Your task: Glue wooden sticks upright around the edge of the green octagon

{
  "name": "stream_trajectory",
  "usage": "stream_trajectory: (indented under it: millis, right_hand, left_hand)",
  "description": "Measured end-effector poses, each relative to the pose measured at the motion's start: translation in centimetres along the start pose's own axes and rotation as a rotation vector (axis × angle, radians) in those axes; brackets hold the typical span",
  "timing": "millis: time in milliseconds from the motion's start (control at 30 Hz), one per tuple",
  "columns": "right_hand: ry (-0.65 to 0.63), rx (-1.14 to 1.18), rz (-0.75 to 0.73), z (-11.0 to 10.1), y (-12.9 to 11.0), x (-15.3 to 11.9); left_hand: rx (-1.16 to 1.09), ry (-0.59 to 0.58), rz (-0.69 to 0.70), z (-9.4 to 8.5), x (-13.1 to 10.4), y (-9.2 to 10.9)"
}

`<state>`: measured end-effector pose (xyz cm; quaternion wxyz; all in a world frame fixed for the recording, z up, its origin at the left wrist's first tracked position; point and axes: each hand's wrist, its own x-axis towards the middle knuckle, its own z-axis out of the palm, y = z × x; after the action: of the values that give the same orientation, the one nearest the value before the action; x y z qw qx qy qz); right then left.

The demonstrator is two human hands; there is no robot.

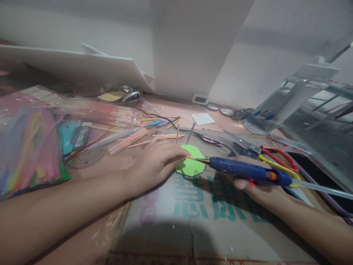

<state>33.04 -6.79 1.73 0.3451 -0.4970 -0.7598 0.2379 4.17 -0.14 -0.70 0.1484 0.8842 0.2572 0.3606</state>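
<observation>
My right hand (248, 180) is wrapped round a blue glue gun (237, 167), with a clear glue stick (322, 187) out of its back end and a small red light below. Its metal nozzle meets the tip of a thin orange stick (191, 157) that my left hand (160, 158) pinches between thumb and fingers. Beneath the nozzle lies a bright green polygon-shaped piece (190, 169). Two thin sticks (190, 133) stand upright at its far edge; whether both are fixed to it I cannot tell.
Scissors (271, 154) with red and yellow handles and a phone (322, 176) lie right. Behind them a clear water bottle (278, 106) stands. Colourful pipe cleaners (35, 151), bagged sticks (99, 112) and pens (157, 123) cover the left. A black cord (184, 129) crosses the cardboard (165, 235).
</observation>
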Motion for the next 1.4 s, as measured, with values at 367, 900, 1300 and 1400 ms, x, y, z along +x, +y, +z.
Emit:
stream_trajectory:
  millis: [367,900,1300,1400]
  right_hand:
    - [0.010,0.031,-0.087,0.1,0.9,0.3]
    - [-0.012,-0.038,-0.066,-0.2,0.6,0.4]
    - [-0.001,0.008,0.030,0.1,-0.5,0.1]
    - [-0.026,0.002,0.028,0.0,-0.4,0.1]
  left_hand:
    - [0.000,-0.004,-0.004,-0.1,0.0,0.0]
    - [-0.003,0.002,0.007,-0.1,0.0,0.1]
    - [-0.004,-0.004,0.012,-0.1,0.0,0.0]
    - [-0.011,0.008,0.020,-0.1,0.0,0.0]
